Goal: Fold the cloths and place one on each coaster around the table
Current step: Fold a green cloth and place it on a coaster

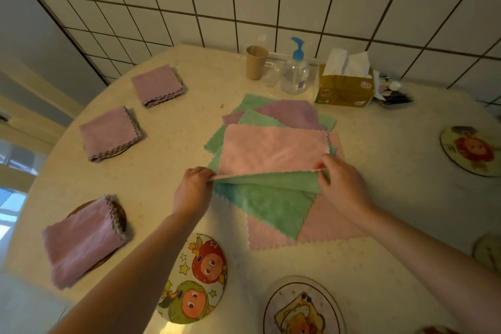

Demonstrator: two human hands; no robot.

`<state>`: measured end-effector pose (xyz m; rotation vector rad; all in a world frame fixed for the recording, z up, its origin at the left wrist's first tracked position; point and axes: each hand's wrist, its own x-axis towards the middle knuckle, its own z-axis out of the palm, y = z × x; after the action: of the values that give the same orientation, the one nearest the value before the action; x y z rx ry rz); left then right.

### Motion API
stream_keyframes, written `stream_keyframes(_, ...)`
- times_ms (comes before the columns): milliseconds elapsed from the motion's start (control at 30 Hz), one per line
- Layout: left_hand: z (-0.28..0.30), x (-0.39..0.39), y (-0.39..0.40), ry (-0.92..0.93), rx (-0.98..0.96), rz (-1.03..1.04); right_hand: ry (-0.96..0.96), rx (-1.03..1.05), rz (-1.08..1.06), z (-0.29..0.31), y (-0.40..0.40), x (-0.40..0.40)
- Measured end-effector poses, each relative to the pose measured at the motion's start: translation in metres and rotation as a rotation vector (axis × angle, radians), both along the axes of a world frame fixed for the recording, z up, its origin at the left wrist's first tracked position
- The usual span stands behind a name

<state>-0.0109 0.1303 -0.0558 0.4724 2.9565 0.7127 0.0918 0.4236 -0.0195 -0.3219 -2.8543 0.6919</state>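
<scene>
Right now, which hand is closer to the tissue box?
Right. The right hand pinches the pink cloth below the tissue box; the left hand pinches its other corner, farther left.

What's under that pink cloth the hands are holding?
Under the pink cloth lies a loose pile: green cloths, a purple one and another pink one at the bottom. Both hands, left and right, pinch its near edge. How many cloths are underneath is hidden.
</scene>
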Motion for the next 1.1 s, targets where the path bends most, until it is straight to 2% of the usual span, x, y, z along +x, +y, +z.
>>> stream_keyframes(133, 0.041, -0.024, 0.005, -0.025, 0.255, 0.039, 0.093, -0.064, -0.091, 0.028, 0.003, -0.011)
stream_keyframes(200, 0.066, -0.029, 0.005, 0.041, 0.321, 0.063, 0.172, -0.155, -0.07, 0.047, -0.002, -0.009)
stream_keyframes(367, 0.114, -0.017, -0.029, 0.343, 0.338, 0.003, 0.259, -0.313, 0.062, 0.08, -0.041, 0.016)
stream_keyframes(500, 0.112, 0.02, -0.092, 0.403, 0.267, -0.121, 0.216, -0.338, 0.119, 0.078, -0.088, 0.055)
stream_keyframes(633, 0.078, 0.088, -0.168, 0.357, 0.094, -0.269, 0.041, -0.335, 0.131, 0.047, -0.142, 0.113)
stream_keyframes(700, 0.053, 0.123, -0.2, 0.184, 0.094, -0.292, -0.094, -0.25, 0.174, 0.023, -0.167, 0.146)
stream_keyframes(833, 0.003, 0.172, -0.243, 0.03, 0.009, -0.354, -0.319, -0.099, 0.237, -0.022, -0.198, 0.204)
stream_keyframes(1000, -0.02, 0.204, -0.271, -0.093, -0.023, -0.422, -0.413, -0.158, 0.249, -0.042, -0.221, 0.249)
stream_keyframes(1100, -0.016, 0.208, -0.274, -0.143, 0.008, -0.358, -0.372, -0.216, 0.196, -0.034, -0.226, 0.254)
